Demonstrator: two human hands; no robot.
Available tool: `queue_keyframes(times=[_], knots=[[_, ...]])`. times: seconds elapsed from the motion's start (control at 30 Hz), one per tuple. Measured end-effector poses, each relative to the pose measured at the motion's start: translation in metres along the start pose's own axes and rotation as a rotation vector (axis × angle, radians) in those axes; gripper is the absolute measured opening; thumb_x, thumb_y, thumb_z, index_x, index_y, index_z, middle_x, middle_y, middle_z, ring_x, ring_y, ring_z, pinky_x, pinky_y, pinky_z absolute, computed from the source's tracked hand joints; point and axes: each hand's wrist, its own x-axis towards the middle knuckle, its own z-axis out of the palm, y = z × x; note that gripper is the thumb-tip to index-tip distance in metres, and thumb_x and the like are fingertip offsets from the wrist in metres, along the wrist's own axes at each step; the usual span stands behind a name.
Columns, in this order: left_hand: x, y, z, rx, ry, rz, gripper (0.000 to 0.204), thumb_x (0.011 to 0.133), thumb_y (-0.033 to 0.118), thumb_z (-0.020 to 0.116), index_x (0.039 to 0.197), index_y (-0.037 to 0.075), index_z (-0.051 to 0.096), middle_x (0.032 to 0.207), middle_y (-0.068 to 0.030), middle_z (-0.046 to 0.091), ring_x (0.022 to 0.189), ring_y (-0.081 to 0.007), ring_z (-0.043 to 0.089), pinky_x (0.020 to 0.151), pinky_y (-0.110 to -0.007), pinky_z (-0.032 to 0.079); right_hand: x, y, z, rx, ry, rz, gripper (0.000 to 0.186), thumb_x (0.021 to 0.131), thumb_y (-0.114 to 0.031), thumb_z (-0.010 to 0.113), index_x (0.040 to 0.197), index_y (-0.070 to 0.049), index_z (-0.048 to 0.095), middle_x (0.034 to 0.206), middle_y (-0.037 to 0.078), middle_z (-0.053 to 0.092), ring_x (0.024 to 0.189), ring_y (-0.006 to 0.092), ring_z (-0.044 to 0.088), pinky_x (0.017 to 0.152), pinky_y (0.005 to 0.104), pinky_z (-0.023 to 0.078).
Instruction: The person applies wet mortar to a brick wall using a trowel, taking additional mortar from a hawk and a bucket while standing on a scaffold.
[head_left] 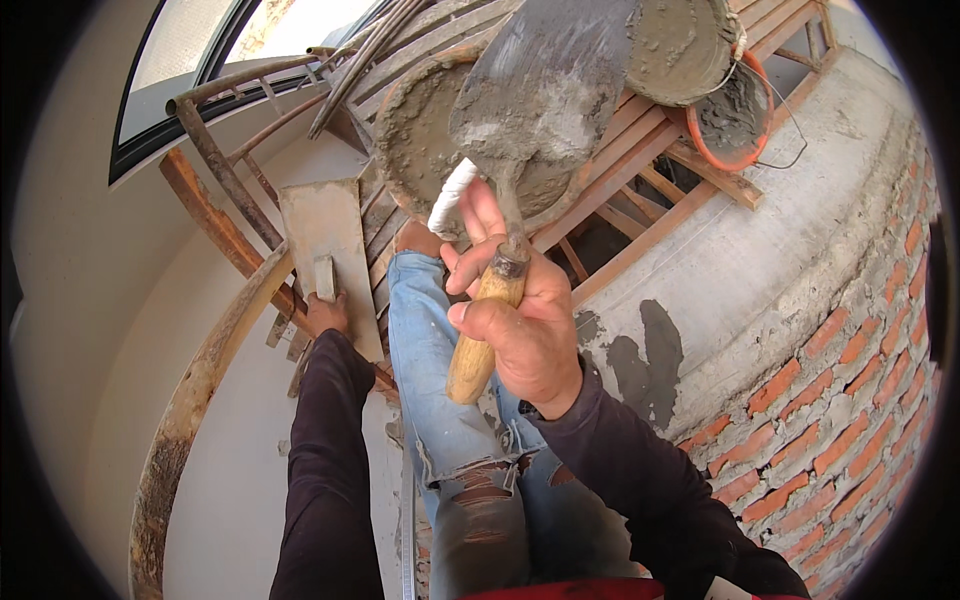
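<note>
My right hand [535, 330] is closed round the wooden handle of a trowel [540, 85], thumb along the handle and some fingers loosely raised. One fingertip is wrapped in white tape. The trowel's broad grey blade, smeared with mortar, points away from me over a round tub [392, 140] of wet mortar and hides part of it. At the left, my left hand [328, 316] grips the small handle of a flat rectangular plastering float [325, 220]. The float's face is dusted with dried mortar, and it is held beside my left leg.
Beyond the tub stand a second mortar container [680, 50] and an orange-rimmed bucket [735, 120] on slatted wooden planks [620, 160] with gaps. A brick wall [820, 450] with a mortared ledge lies at right. Wooden poles [190, 430] and a metal frame [225, 150] stand at left, near a window.
</note>
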Motion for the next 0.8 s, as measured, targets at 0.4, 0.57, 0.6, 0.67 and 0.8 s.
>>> queue_keyframes(times=[0.4, 0.57, 0.6, 0.67, 0.8], knots=[[-0.200, 0.161, -0.137, -0.332, -0.299, 0.349, 0.039, 0.085, 0.025, 0.072, 0.110, 0.000, 0.057, 0.105, -0.0170, 0.062, 0.100, -0.0320, 0.059, 0.092, -0.039, 0.044, -0.134, -0.060, -0.195, -0.258, 0.659, 0.346, 0.012, 0.094, -0.010, 0.059, 0.102, -0.003, 0.053, 0.070, 0.002, 0.056, 0.055, 0.0098, 0.057, 0.051, 0.0244, 0.046], [-0.317, 0.228, -0.214, -0.375, -0.708, 0.644, 0.036, 0.087, 0.023, 0.070, 0.114, 0.003, 0.056, 0.112, -0.0178, 0.062, 0.104, -0.0301, 0.060, 0.094, -0.037, 0.044, -0.115, -0.148, -0.270, -0.916, 0.592, 0.504, 0.027, 0.086, -0.012, 0.064, 0.111, -0.004, 0.055, 0.082, 0.015, 0.065, 0.078, 0.0279, 0.067, 0.066, 0.0376, 0.054], [-0.333, 0.233, -0.215, -0.298, -0.734, 0.745, 0.041, 0.086, 0.026, 0.071, 0.116, 0.003, 0.055, 0.114, -0.0203, 0.061, 0.105, -0.0345, 0.060, 0.094, -0.039, 0.045, -0.109, -0.157, -0.300, -1.226, 0.552, 0.416, 0.030, 0.085, -0.014, 0.065, 0.112, -0.005, 0.055, 0.087, 0.020, 0.067, 0.083, 0.0354, 0.068, 0.072, 0.0424, 0.054], [-0.361, 0.237, -0.213, -0.202, -0.753, 0.863, 0.046, 0.086, 0.029, 0.071, 0.118, 0.002, 0.054, 0.115, -0.0228, 0.061, 0.105, -0.0388, 0.060, 0.093, -0.042, 0.046, -0.080, -0.197, -0.340, -1.432, 0.644, 0.538, 0.033, 0.085, -0.021, 0.067, 0.115, -0.008, 0.060, 0.102, 0.021, 0.068, 0.098, 0.0398, 0.065, 0.084, 0.0482, 0.051], [-0.402, 0.233, -0.209, 0.054, -0.857, 0.806, 0.063, 0.084, 0.042, 0.069, 0.129, 0.005, 0.046, 0.131, -0.0250, 0.051, 0.117, -0.0458, 0.052, 0.101, -0.049, 0.042, -0.044, -0.242, -0.381, -1.541, 0.828, 0.621, 0.035, 0.087, -0.022, 0.065, 0.120, -0.010, 0.060, 0.107, 0.018, 0.069, 0.105, 0.0361, 0.065, 0.089, 0.0463, 0.051]])
